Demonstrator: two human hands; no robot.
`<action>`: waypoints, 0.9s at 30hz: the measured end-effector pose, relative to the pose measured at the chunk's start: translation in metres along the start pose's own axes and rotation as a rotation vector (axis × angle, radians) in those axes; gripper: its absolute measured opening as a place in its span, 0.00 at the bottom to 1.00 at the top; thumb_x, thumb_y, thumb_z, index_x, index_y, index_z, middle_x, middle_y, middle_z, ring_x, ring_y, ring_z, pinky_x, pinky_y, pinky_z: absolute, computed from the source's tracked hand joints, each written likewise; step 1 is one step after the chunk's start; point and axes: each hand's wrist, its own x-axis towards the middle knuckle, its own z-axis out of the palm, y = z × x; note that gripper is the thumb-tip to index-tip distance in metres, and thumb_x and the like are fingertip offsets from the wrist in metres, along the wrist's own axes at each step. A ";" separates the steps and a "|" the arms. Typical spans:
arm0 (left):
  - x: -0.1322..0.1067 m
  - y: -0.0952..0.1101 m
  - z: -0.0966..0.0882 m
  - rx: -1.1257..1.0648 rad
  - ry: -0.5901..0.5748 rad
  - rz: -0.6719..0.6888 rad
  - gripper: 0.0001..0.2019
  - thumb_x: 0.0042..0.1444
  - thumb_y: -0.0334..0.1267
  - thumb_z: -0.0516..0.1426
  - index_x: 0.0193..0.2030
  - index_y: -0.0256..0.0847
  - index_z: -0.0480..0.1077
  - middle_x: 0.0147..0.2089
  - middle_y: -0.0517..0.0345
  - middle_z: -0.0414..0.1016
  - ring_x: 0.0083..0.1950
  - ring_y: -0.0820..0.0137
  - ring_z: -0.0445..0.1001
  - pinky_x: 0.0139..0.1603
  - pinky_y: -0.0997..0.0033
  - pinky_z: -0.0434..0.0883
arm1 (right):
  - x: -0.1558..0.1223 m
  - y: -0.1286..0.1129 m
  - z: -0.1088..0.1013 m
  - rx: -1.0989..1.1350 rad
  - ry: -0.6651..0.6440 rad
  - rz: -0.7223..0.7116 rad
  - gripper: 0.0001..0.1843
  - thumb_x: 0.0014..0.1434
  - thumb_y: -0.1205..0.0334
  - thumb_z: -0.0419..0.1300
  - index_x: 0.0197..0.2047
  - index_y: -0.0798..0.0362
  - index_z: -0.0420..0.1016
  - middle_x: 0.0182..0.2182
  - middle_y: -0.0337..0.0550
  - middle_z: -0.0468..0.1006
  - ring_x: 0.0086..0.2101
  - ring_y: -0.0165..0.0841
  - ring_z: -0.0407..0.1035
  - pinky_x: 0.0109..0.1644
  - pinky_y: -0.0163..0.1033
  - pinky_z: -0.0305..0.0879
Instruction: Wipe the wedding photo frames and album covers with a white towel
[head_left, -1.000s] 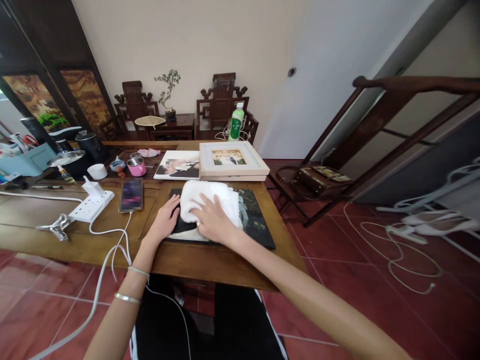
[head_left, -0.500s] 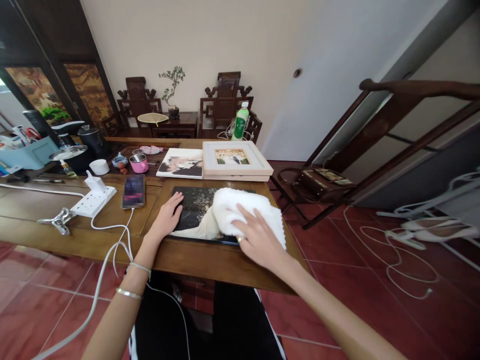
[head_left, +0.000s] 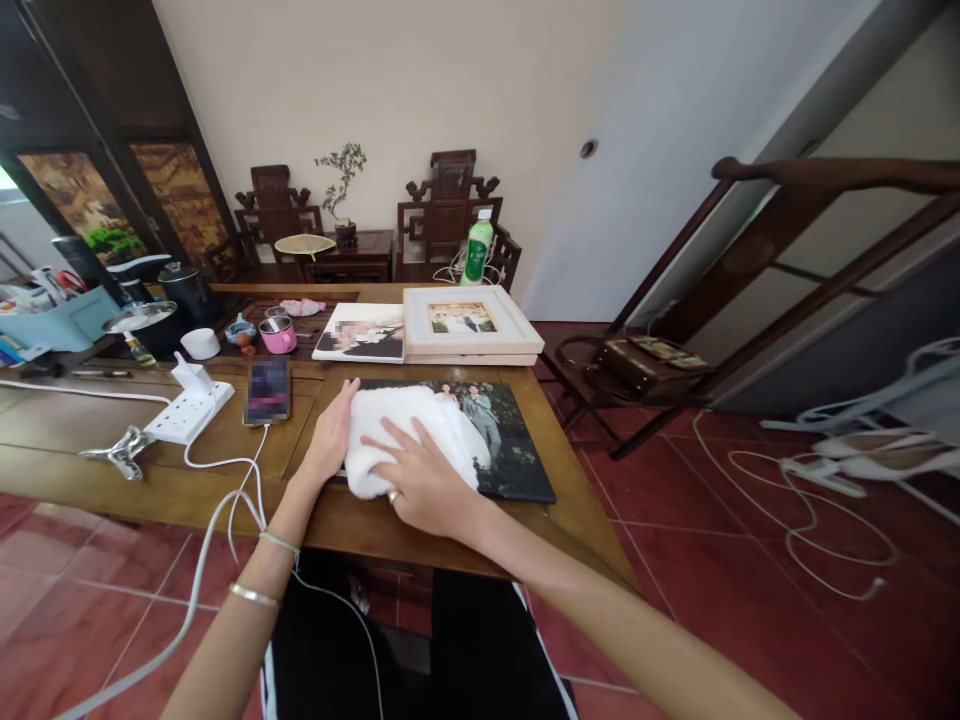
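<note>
A dark photo panel [head_left: 517, 455], with two people in formal clothes pictured on it, lies flat near the table's front edge. My right hand [head_left: 427, 485] presses a fluffy white cloth [head_left: 397, 410] onto the panel's left half, its fingers spread over the cloth and carrying it along. The cloth covers that part of the picture. At the panel's left edge rests my left hand [head_left: 334, 435], open, fingers stretched out beside the cloth; it appears to steady the edge.
Behind the panel are a stack of pale picture frames [head_left: 472, 330] and a white-edged photo print [head_left: 360, 335]. Leftward on the table [head_left: 360, 525] lie a phone [head_left: 268, 390], a power strip [head_left: 191, 410], cables and a pink cup [head_left: 278, 335]. A green bottle [head_left: 477, 250] stands behind the frames.
My right hand has slid the white cloth leftward across the panel, uncovering the pictured people on the right and covering the left part. My left hand stays at the left edge.
</note>
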 end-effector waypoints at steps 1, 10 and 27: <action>0.000 0.000 0.000 0.010 -0.007 -0.007 0.31 0.66 0.52 0.34 0.65 0.34 0.59 0.68 0.49 0.58 0.70 0.66 0.53 0.70 0.60 0.49 | -0.007 -0.004 -0.001 0.023 -0.015 -0.039 0.24 0.47 0.75 0.51 0.46 0.52 0.76 0.64 0.41 0.62 0.66 0.47 0.40 0.66 0.65 0.32; 0.002 -0.005 0.007 0.103 -0.125 -0.014 0.28 0.66 0.50 0.40 0.59 0.32 0.67 0.64 0.44 0.65 0.67 0.62 0.59 0.69 0.56 0.54 | -0.060 0.022 -0.019 0.043 0.052 0.174 0.27 0.46 0.76 0.49 0.48 0.54 0.75 0.61 0.51 0.66 0.65 0.40 0.46 0.68 0.57 0.39; 0.004 -0.010 0.005 0.216 -0.135 0.088 0.17 0.61 0.37 0.50 0.53 0.35 0.71 0.58 0.44 0.72 0.59 0.57 0.70 0.65 0.50 0.60 | 0.106 0.055 -0.010 0.381 0.207 0.253 0.25 0.50 0.71 0.47 0.45 0.48 0.78 0.51 0.38 0.77 0.51 0.41 0.68 0.62 0.48 0.53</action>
